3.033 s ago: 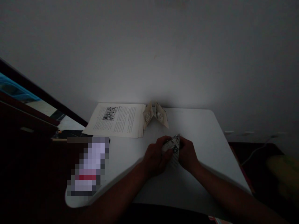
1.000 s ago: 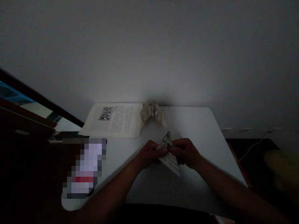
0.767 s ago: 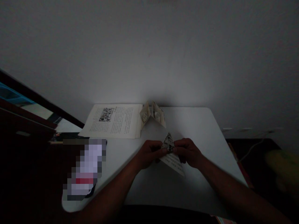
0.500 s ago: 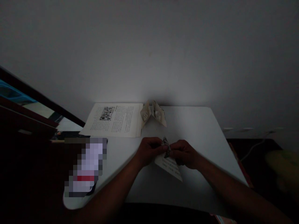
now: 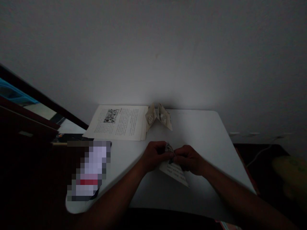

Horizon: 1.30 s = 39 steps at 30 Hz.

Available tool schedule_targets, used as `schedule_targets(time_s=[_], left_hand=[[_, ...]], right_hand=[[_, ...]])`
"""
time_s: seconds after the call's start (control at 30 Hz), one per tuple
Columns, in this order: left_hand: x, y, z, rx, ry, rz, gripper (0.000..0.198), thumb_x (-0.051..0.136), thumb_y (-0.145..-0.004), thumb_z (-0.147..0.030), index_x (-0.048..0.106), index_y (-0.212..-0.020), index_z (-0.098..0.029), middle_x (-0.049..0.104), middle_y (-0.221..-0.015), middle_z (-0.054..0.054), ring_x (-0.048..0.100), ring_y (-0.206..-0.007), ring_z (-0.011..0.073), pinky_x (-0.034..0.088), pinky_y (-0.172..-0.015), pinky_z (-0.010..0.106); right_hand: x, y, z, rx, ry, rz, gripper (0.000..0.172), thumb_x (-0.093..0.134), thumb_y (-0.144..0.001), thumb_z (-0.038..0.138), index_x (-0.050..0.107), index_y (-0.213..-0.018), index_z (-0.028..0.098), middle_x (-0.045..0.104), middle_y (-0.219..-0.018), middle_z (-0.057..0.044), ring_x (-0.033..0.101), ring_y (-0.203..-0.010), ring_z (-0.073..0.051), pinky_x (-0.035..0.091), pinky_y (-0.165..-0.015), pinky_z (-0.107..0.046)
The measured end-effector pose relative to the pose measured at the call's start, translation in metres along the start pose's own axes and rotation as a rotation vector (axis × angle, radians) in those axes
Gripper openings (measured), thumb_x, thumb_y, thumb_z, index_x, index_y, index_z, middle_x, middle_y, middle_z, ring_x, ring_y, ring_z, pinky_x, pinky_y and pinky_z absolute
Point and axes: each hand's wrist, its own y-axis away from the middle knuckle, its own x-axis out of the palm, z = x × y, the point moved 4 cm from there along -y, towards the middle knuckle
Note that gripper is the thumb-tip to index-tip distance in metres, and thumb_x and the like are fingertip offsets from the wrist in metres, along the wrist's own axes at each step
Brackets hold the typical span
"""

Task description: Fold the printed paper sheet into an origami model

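Both hands pinch one folded sheet of printed paper [image 5: 174, 172] above the front half of the white table [image 5: 199, 134]. My left hand [image 5: 157, 156] is closed on the paper's upper left part, thumb pointing right. My right hand [image 5: 189, 159] grips its right side, fingertips close to the left thumb. A dark printed picture shows on the folded top, and a pointed flap with lines of text hangs down toward me. The fingers hide part of the folds. Beyond the hands stands a folded paper shape [image 5: 164, 118] with two raised, spread wings of printed paper.
A stack of printed pages [image 5: 127, 123] lies at the table's back left. On the left edge rests a blurred-out, phone-like object [image 5: 92, 169]. The wall [image 5: 153, 57] rises right behind the table. A pale cable [image 5: 262, 153] runs at the right.
The paper in my hands has shifted slightly, its top fold leaning a little to the left. Both hands keep their hold. The whole view has moved by a small amount.
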Motion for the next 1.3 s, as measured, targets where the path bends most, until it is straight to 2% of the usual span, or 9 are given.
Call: schedule_targets(time_s=[0.4, 0.57, 0.67, 0.83, 0.9, 0.97, 1.1, 1.2, 1.3], left_hand=[[0.0, -0.001, -0.001, 0.016, 0.145, -0.049, 0.017, 0.07, -0.062, -0.024, 0.059, -0.066, -0.012, 0.054, -0.054, -0.002, 0.047, -0.049, 0.0082, 0.035, -0.049, 0.02], [-0.007, -0.001, -0.002, 0.021, 0.229, -0.171, 0.015, 0.07, -0.059, -0.021, 0.059, -0.067, -0.013, 0.054, -0.057, -0.003, 0.047, -0.048, 0.0079, 0.035, -0.047, 0.021], [-0.01, -0.003, -0.002, 0.034, 0.279, -0.219, 0.016, 0.07, -0.059, -0.021, 0.06, -0.069, -0.013, 0.055, -0.062, -0.002, 0.048, -0.051, 0.008, 0.037, -0.049, 0.021], [-0.017, -0.006, -0.004, 0.058, 0.376, -0.25, 0.018, 0.064, -0.069, -0.029, 0.057, -0.079, -0.015, 0.051, -0.059, -0.004, 0.045, -0.039, 0.0065, 0.034, -0.04, 0.02], [-0.016, -0.006, -0.004, 0.071, 0.346, -0.218, 0.024, 0.065, -0.069, -0.03, 0.056, -0.086, -0.017, 0.055, -0.068, -0.003, 0.048, -0.041, 0.007, 0.034, -0.04, 0.02], [-0.014, -0.005, -0.003, 0.059, 0.222, -0.201, 0.029, 0.068, -0.068, -0.03, 0.059, -0.091, -0.016, 0.057, -0.072, -0.002, 0.051, -0.049, 0.0073, 0.037, -0.046, 0.02], [-0.006, -0.003, -0.002, 0.041, -0.078, -0.177, 0.023, 0.066, -0.07, -0.034, 0.062, -0.07, -0.012, 0.054, -0.06, -0.002, 0.047, -0.054, 0.008, 0.036, -0.051, 0.019], [-0.005, -0.002, -0.004, 0.071, -0.112, -0.227, 0.025, 0.065, -0.071, -0.036, 0.058, -0.063, -0.013, 0.05, -0.055, -0.003, 0.043, -0.051, 0.0077, 0.033, -0.049, 0.02], [-0.005, -0.001, -0.001, 0.051, -0.069, -0.245, 0.028, 0.064, -0.07, -0.037, 0.055, -0.059, -0.014, 0.046, -0.052, -0.004, 0.038, -0.049, 0.0074, 0.029, -0.047, 0.02]], right_hand=[[0.006, -0.003, 0.002, -0.03, -0.019, -0.014, 0.035, 0.06, -0.073, 0.043, 0.048, -0.056, 0.015, 0.034, -0.042, 0.009, 0.029, -0.034, -0.004, 0.022, -0.033, -0.018], [0.006, -0.004, -0.001, -0.015, -0.023, -0.015, 0.04, 0.062, -0.073, 0.043, 0.042, -0.052, 0.017, 0.035, -0.04, 0.009, 0.03, -0.033, -0.003, 0.022, -0.032, -0.017], [0.005, -0.004, 0.0, -0.034, 0.006, -0.013, 0.039, 0.06, -0.075, 0.044, 0.045, -0.053, 0.016, 0.038, -0.041, 0.008, 0.033, -0.034, -0.004, 0.024, -0.032, -0.017], [0.003, -0.001, 0.0, -0.028, 0.029, -0.013, 0.038, 0.061, -0.074, 0.042, 0.048, -0.053, 0.014, 0.039, -0.04, 0.007, 0.034, -0.034, -0.004, 0.024, -0.032, -0.017], [0.001, -0.001, -0.001, -0.022, 0.01, -0.031, 0.036, 0.061, -0.074, 0.041, 0.049, -0.053, 0.014, 0.04, -0.04, 0.007, 0.034, -0.033, -0.004, 0.024, -0.032, -0.017], [-0.002, -0.001, -0.002, -0.016, -0.006, -0.052, 0.035, 0.061, -0.073, 0.041, 0.049, -0.053, 0.015, 0.04, -0.04, 0.007, 0.034, -0.033, -0.004, 0.025, -0.032, -0.017], [-0.002, -0.003, -0.004, 0.004, 0.002, -0.028, 0.038, 0.061, -0.072, 0.042, 0.044, -0.05, 0.016, 0.039, -0.04, 0.007, 0.034, -0.033, -0.005, 0.025, -0.032, -0.018], [0.001, -0.005, -0.003, -0.024, 0.048, 0.002, 0.039, 0.058, -0.074, 0.043, 0.042, -0.05, 0.017, 0.036, -0.042, 0.007, 0.032, -0.036, -0.005, 0.024, -0.034, -0.018], [0.003, -0.006, 0.002, -0.11, 0.179, -0.035, 0.04, 0.053, -0.079, 0.044, 0.043, -0.052, 0.017, 0.036, -0.045, 0.007, 0.032, -0.041, -0.006, 0.026, -0.039, -0.019]])
